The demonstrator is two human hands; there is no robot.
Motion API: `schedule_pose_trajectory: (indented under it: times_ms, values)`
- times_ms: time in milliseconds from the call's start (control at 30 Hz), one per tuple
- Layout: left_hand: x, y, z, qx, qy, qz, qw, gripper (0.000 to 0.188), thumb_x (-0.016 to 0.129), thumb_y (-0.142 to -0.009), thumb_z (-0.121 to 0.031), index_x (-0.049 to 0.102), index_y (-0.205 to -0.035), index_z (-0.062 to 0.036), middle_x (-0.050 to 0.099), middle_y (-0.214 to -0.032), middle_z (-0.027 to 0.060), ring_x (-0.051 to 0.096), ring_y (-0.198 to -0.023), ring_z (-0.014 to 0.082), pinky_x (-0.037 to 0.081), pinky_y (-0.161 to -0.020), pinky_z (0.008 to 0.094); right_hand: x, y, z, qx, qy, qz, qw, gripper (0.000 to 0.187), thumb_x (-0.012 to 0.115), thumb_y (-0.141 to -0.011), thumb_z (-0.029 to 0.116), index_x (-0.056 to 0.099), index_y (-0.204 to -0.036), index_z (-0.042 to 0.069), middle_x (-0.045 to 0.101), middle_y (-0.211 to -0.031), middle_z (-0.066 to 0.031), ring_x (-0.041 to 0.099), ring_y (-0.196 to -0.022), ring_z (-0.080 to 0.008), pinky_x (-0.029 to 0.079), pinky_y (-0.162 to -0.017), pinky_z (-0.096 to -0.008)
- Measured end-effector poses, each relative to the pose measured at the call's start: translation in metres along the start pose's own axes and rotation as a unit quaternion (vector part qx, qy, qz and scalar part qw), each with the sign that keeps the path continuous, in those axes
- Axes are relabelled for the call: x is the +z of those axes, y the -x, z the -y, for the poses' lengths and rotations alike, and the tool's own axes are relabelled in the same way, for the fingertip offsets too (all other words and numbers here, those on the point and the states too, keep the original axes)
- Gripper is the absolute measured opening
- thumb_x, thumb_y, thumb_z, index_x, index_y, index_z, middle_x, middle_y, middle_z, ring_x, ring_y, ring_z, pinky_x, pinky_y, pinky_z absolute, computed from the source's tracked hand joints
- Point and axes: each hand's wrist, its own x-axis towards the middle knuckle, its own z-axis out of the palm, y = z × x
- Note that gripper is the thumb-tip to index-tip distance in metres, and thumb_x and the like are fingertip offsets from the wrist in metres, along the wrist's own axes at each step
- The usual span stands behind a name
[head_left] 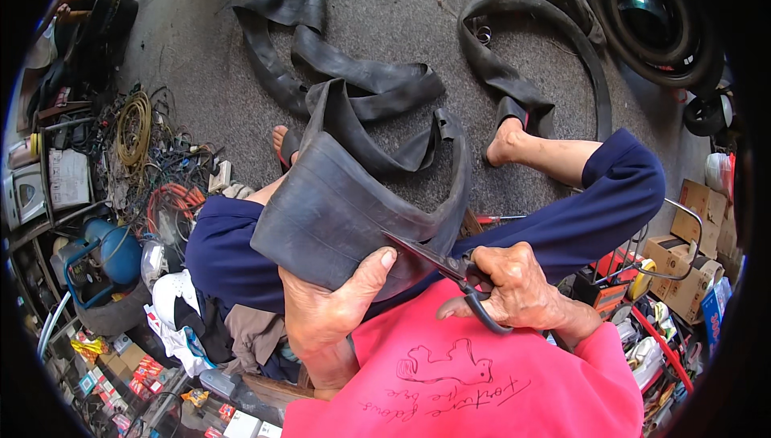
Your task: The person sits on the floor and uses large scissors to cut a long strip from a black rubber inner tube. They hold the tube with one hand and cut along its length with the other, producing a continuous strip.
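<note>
A wide, flattened black rubber inner tube (pixel 321 205) lies across my lap, and its strip trails forward onto the ground. My left hand (pixel 333 301) grips the tube's near edge, thumb on top and the other fingers hidden underneath. In my right hand (pixel 514 285) is a pair of scissors (pixel 458 271) with dark handles, my fingers through the loops. The blades point left, with their tips against the rubber just beyond my left thumb. Whether the lower blade is under the rubber I cannot tell.
Another length of inner tube (pixel 530 12) curls on the ground at the far right, near stacked tyres (pixel 654 20). Left of me are coiled yellow cable (pixel 134 126), tangled wires and a blue tank (pixel 112 253). Cardboard boxes (pixel 679 277) and a wire rack (pixel 683 233) stand at right.
</note>
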Motion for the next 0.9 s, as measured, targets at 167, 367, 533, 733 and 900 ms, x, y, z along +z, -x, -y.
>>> schedule_pose_trajectory:
  times_ms: [167, 367, 533, 733, 900]
  values:
    - [0.005, 0.001, 0.006, 0.012, -0.007, 0.001, 1.000, 0.085, 0.071, -0.076, 0.009, 0.027, -0.149, 0.0051, 0.050, -0.138, 0.0175, 0.053, -0.124, 0.0229, 0.042, -0.105, 0.0363, -0.003, -0.008, 0.005, -0.027, 0.031, -0.029, 0.999, 0.068, 0.088, -0.062, 0.055, 0.044, -0.064, 0.003, 0.045, -0.052, -0.0094, 0.049, -0.044, -0.0258, 0.040, -0.044, -0.0349]
    - [0.008, 0.002, 0.003, 0.004, -0.029, 0.003, 1.000, 0.084, 0.070, -0.076, 0.010, 0.028, -0.148, 0.0052, 0.051, -0.137, 0.0179, 0.055, -0.121, 0.0226, 0.045, -0.103, 0.0355, -0.003, -0.008, 0.004, -0.037, 0.048, -0.037, 0.997, 0.068, 0.089, -0.061, 0.054, 0.044, -0.064, 0.004, 0.045, -0.051, -0.0088, 0.049, -0.043, -0.0245, 0.040, -0.043, -0.0347]
    - [0.008, 0.000, 0.001, -0.005, -0.030, 0.007, 1.000, 0.082, 0.070, -0.076, 0.010, 0.029, -0.147, 0.0056, 0.053, -0.135, 0.0180, 0.056, -0.121, 0.0229, 0.044, -0.103, 0.0358, 0.001, -0.005, 0.003, 0.001, 0.031, -0.041, 0.999, 0.069, 0.086, -0.065, 0.057, 0.042, -0.059, 0.003, 0.046, -0.048, -0.0119, 0.052, -0.040, -0.0278, 0.040, -0.040, -0.0377]
    - [0.011, 0.002, 0.005, 0.006, -0.017, 0.009, 1.000, 0.073, 0.073, -0.075, 0.007, 0.038, -0.140, 0.0081, 0.049, -0.135, 0.0200, 0.060, -0.112, 0.0257, 0.049, -0.102, 0.0425, 0.003, -0.005, -0.001, -0.021, 0.027, -0.053, 0.998, 0.068, 0.086, -0.066, 0.056, 0.046, -0.061, 0.001, 0.051, -0.051, -0.0129, 0.055, -0.043, -0.0280, 0.042, -0.041, -0.0367]
    - [0.012, 0.006, 0.013, 0.014, -0.026, 0.009, 1.000, 0.077, 0.074, -0.074, 0.009, 0.037, -0.141, 0.0073, 0.047, -0.139, 0.0203, 0.060, -0.114, 0.0267, 0.049, -0.103, 0.0426, 0.002, -0.012, 0.007, -0.023, 0.024, -0.052, 0.998, 0.070, 0.085, -0.065, 0.058, 0.050, -0.067, -0.002, 0.054, -0.057, -0.0146, 0.057, -0.047, -0.0281, 0.045, -0.046, -0.0359]
